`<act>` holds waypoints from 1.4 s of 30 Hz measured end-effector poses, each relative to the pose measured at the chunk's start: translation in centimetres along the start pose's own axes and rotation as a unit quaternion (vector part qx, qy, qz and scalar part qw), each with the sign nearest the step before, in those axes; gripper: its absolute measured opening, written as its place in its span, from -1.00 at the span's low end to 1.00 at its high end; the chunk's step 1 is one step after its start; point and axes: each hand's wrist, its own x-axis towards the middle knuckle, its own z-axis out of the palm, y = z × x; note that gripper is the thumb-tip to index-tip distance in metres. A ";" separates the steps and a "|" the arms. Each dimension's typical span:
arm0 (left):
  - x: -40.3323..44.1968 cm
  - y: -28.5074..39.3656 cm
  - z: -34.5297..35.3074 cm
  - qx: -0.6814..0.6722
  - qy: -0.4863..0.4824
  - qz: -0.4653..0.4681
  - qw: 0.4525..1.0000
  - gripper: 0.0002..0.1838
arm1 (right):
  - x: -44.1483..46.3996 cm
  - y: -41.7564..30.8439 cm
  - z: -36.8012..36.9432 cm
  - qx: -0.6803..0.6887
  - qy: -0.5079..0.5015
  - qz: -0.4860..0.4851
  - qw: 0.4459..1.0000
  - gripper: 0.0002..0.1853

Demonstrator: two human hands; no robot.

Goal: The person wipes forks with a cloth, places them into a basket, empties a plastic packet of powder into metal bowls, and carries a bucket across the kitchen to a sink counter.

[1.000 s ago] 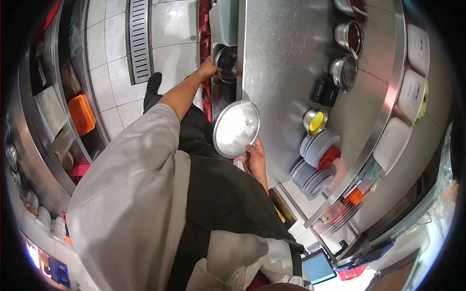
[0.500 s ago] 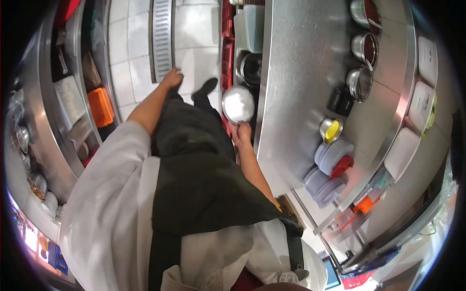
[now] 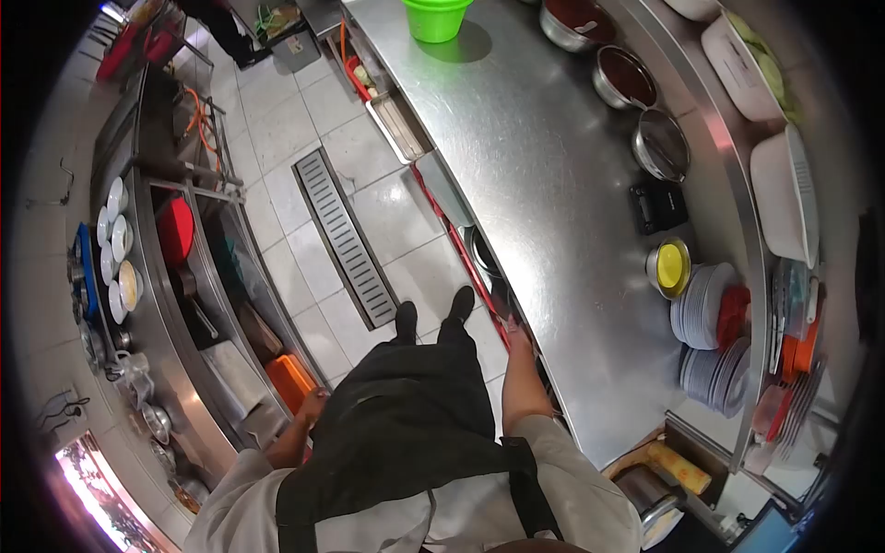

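Note:
My right hand (image 3: 516, 337) reaches down to the edge of the lower shelf under the steel counter (image 3: 516, 175), beside a red crate rim (image 3: 461, 247). Its fingertips are partly hidden by the shelf, so what they grip, if anything, does not show. A dark round pot (image 3: 483, 251) stands on that shelf just past the hand. My left hand (image 3: 314, 405) hangs low at my side with its fingers curled and nothing visible in them. It is close to an orange container (image 3: 290, 380) in the left-hand shelving.
On the counter stand a green bucket (image 3: 436, 18), steel bowls of red sauce (image 3: 625, 76), a bowl with yellow contents (image 3: 668, 267) and stacked plates (image 3: 702, 309). A floor drain (image 3: 346, 235) runs along the aisle. Another person's legs (image 3: 230, 32) show far ahead.
My body has straightened and the view has widened. My left hand has drawn back from ahead to my side. My right hand has left the shiny round metal piece, which no longer shows.

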 end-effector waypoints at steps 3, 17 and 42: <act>1.9 3.6 0.6 -0.074 -0.004 0.011 0.997 -0.63 | 0.8 1.3 0.5 -0.014 -0.009 -0.055 0.998 -0.13; 4.0 17.4 4.7 -0.226 -0.223 -0.096 0.943 -0.26 | -12.3 -2.7 -2.6 0.128 -0.415 -0.016 0.900 -0.21; 4.1 5.2 4.7 -0.323 0.185 -0.081 0.925 -0.69 | -2.0 -56.9 -20.6 0.505 -0.142 -0.343 0.779 -0.69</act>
